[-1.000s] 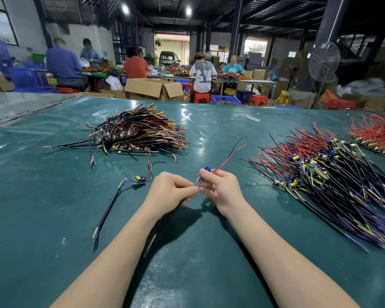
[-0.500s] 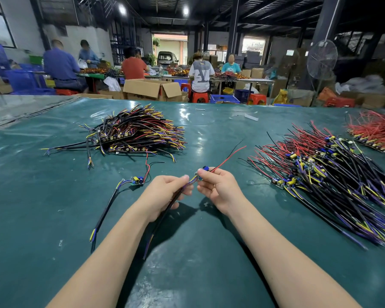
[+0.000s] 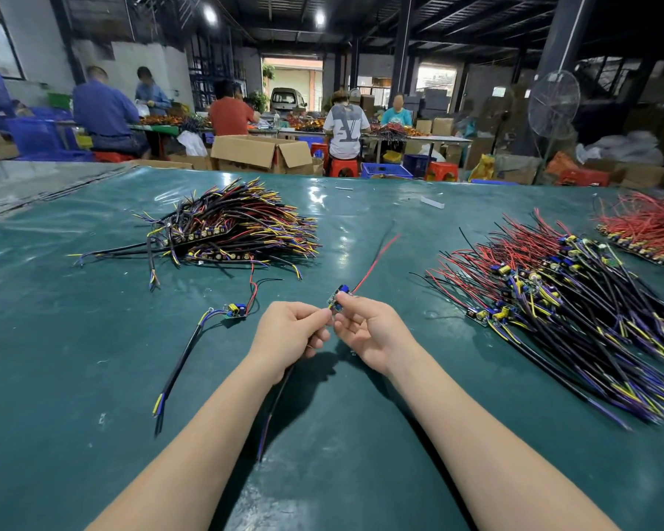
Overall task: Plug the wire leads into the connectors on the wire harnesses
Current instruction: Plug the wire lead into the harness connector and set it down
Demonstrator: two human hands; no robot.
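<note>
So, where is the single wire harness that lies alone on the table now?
The single wire harness lies left of centre in the head view, just left of the left hand and nearer than the left pile.

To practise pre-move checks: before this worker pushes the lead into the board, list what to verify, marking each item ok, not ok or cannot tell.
1. Right hand pinches the small green circuit board: ok.
2. Left hand holds the black sheathed cable near its leads: ok.
3. Lead tip lined up with connector: cannot tell, the grip hides both.
4. Thin red wire trails clear of the right-side pile of harnesses: ok.
5. Separate wired board on the teal table mat lies apart from both hands: ok.
</note>
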